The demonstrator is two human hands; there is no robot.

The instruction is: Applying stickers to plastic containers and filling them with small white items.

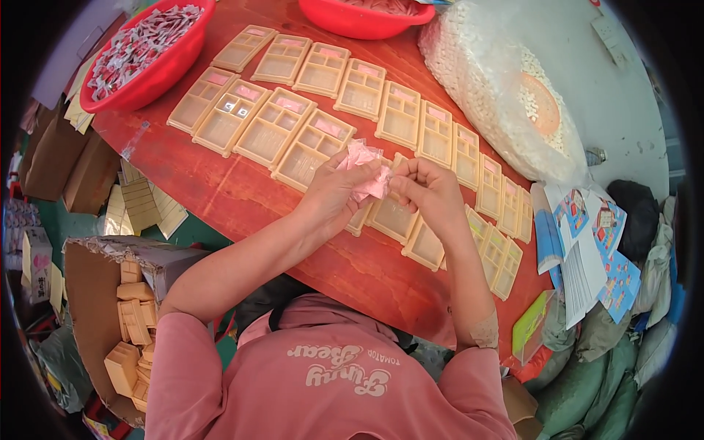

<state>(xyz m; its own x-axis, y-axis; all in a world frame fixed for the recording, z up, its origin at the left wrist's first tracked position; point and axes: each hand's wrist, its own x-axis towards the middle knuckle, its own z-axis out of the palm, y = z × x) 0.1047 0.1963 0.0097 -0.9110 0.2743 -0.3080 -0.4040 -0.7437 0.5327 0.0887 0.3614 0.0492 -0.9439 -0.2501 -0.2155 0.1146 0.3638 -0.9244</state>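
Note:
Above the middle of the table, my left hand [334,192] is closed round a bunch of small pink packets [364,158] in clear wrap. The fingers of my right hand [427,189] pinch the right edge of that bunch, seemingly at a single packet. Under and around my hands lie rows of beige compartment trays [268,136]. In the far row and at the left of the near row, trays have a pink packet in a small upper compartment. My hands partly hide some near trays, such as the beige tray [391,217] just below them.
A red basin [192,57] of small wrapped packets stands at the far left, another red basin [367,20] at the back. A clear sack [469,81] of white pellets sits far right. Printed sheets [587,242] lie right. A cardboard box [95,293] of beige trays stands lower left.

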